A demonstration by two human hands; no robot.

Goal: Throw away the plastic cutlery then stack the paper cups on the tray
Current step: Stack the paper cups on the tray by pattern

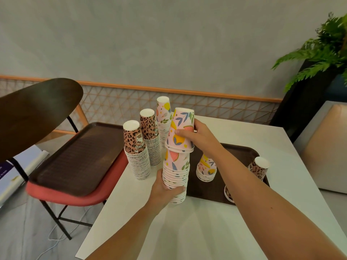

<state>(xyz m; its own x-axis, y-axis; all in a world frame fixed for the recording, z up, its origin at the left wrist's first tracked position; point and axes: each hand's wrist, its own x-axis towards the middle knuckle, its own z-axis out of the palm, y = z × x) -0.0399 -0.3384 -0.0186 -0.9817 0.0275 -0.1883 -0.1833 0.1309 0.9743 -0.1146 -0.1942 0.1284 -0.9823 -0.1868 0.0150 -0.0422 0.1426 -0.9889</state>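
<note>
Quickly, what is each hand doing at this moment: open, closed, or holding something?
Left hand: closed around the lower part of the fruit-print cup stack.
Right hand: closed on the top fruit-print cups, which sit on that stack.

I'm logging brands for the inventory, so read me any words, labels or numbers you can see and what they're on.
No text here can be read with confidence.
Leopard-print cup on the nearest left stack: a small banner under a cartoon sticker, too blurred to read.
Purple sheet at the left edge: white marks, too small and cut off.
Fruit-print cups in the right hand: pictures only.
</note>
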